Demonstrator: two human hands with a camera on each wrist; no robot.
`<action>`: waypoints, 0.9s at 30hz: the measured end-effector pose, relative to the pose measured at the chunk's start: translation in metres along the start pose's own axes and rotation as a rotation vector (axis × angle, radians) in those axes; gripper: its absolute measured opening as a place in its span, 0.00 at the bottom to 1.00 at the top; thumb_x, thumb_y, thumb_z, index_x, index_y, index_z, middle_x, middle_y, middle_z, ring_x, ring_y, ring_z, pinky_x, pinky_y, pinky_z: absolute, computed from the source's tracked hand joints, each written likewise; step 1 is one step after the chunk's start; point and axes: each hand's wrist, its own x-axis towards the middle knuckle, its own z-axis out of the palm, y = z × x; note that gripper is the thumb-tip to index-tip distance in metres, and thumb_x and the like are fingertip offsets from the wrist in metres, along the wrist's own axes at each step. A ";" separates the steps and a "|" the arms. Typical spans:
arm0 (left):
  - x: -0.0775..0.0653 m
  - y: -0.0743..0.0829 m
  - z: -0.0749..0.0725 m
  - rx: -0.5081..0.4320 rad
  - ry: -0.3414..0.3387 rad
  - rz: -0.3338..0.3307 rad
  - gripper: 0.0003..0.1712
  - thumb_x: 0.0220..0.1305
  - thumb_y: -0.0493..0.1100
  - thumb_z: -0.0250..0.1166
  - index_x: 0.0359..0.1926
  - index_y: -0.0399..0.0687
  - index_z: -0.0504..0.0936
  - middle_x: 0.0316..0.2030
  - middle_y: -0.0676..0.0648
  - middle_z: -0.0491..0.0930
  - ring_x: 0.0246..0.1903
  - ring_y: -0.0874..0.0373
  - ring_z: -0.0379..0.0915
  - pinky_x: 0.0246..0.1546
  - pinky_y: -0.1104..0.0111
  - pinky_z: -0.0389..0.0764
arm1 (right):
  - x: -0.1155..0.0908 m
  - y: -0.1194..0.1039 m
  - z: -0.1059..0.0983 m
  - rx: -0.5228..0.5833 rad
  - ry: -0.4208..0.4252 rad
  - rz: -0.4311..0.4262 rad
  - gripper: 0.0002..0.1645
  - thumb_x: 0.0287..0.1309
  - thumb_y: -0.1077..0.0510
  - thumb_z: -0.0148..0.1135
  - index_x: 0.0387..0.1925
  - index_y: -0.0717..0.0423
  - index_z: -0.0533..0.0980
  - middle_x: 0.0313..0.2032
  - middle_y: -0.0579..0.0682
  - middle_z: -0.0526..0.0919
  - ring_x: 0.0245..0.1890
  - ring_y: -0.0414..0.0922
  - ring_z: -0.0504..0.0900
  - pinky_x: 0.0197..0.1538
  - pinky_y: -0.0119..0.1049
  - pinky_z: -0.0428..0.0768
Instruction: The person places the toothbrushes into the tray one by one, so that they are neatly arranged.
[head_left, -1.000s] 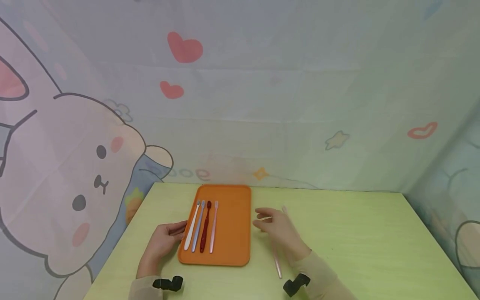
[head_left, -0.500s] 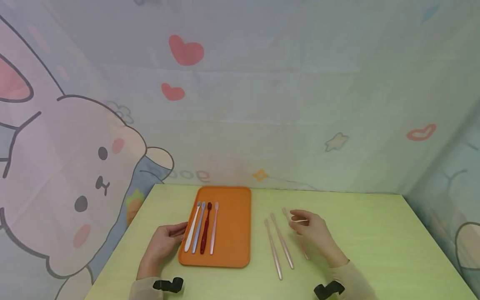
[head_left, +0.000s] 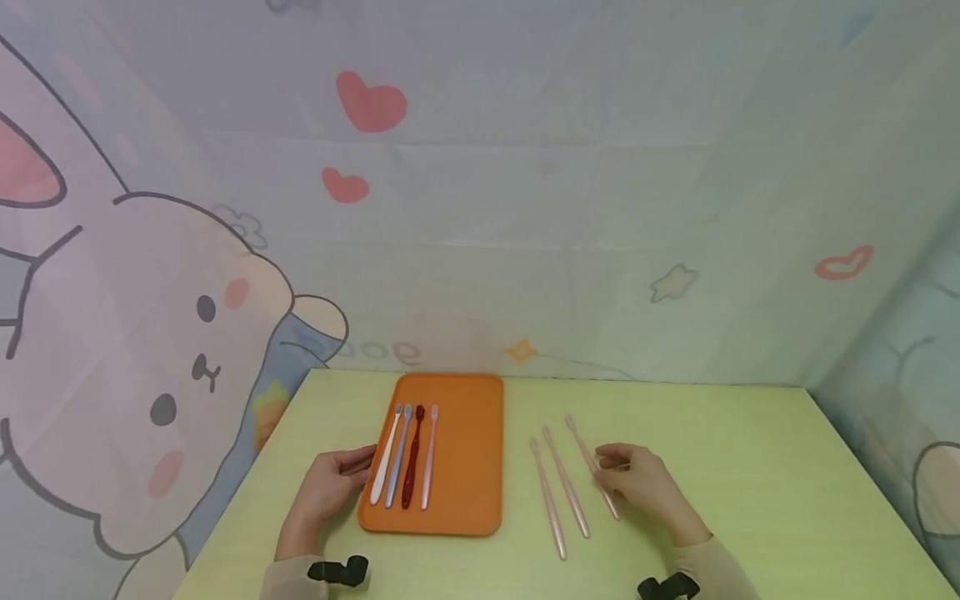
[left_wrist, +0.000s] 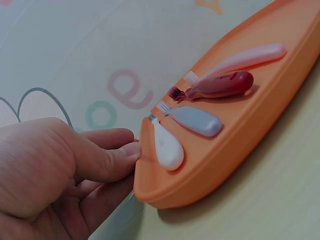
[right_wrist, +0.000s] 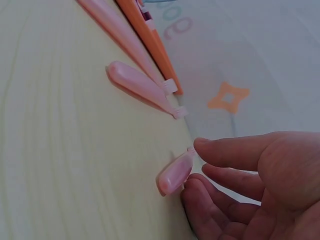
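Observation:
An orange tray (head_left: 465,458) lies on the table with a white toothbrush (head_left: 385,458), a light blue toothbrush (head_left: 397,458), a dark red toothbrush (head_left: 411,458) and a pink toothbrush (head_left: 428,458) side by side on its left half. My left hand (head_left: 330,487) pinches the tray's left rim, thumb tip on the edge in the left wrist view. Right of the tray lie three more pink toothbrushes: the nearest to it (head_left: 550,500), a middle one (head_left: 567,483) and a rightmost one (head_left: 588,458). My right hand (head_left: 641,479) is beside the rightmost, fingers loosely bent and apart around its handle.
The pale green table (head_left: 750,483) extends to the right of my right hand. A printed cloth backdrop (head_left: 570,208) stands along its back edge and at both sides. Black wrist cameras (head_left: 337,571) sit on my sleeves.
My right hand has moved right from beside the tray, over the pink toothbrushes, then slightly lower beside the rightmost one. My left hand and the tray have stayed in place.

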 end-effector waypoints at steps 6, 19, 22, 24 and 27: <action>0.002 -0.002 -0.001 -0.001 0.000 0.000 0.24 0.71 0.27 0.66 0.67 0.29 0.80 0.61 0.32 0.82 0.64 0.40 0.79 0.59 0.64 0.84 | -0.001 0.000 0.000 -0.028 0.015 -0.007 0.26 0.63 0.64 0.74 0.60 0.71 0.81 0.47 0.57 0.88 0.45 0.51 0.88 0.40 0.36 0.89; 0.000 0.000 0.000 -0.009 0.002 -0.003 0.24 0.71 0.25 0.65 0.66 0.27 0.80 0.61 0.30 0.82 0.64 0.38 0.79 0.60 0.59 0.83 | -0.001 0.002 0.005 -0.073 0.036 -0.012 0.24 0.62 0.63 0.76 0.57 0.69 0.83 0.44 0.53 0.90 0.43 0.48 0.89 0.39 0.33 0.87; 0.000 0.000 0.000 0.002 0.007 0.000 0.23 0.71 0.26 0.66 0.66 0.27 0.80 0.61 0.30 0.82 0.63 0.38 0.79 0.60 0.58 0.84 | -0.002 0.001 0.006 -0.082 0.044 -0.015 0.23 0.60 0.63 0.76 0.56 0.69 0.84 0.45 0.52 0.90 0.43 0.48 0.89 0.39 0.33 0.87; 0.001 -0.001 0.000 0.004 0.006 0.003 0.24 0.70 0.26 0.66 0.66 0.27 0.81 0.60 0.30 0.82 0.63 0.38 0.79 0.59 0.58 0.84 | -0.003 -0.001 0.007 -0.078 0.049 -0.012 0.24 0.59 0.64 0.76 0.56 0.69 0.84 0.45 0.53 0.90 0.44 0.49 0.89 0.39 0.33 0.87; 0.002 -0.003 0.000 -0.005 0.005 0.002 0.24 0.70 0.25 0.66 0.66 0.27 0.81 0.61 0.30 0.82 0.63 0.38 0.79 0.59 0.59 0.84 | -0.004 -0.003 0.007 -0.075 0.054 -0.004 0.24 0.58 0.65 0.77 0.56 0.69 0.84 0.45 0.54 0.90 0.44 0.50 0.90 0.39 0.34 0.88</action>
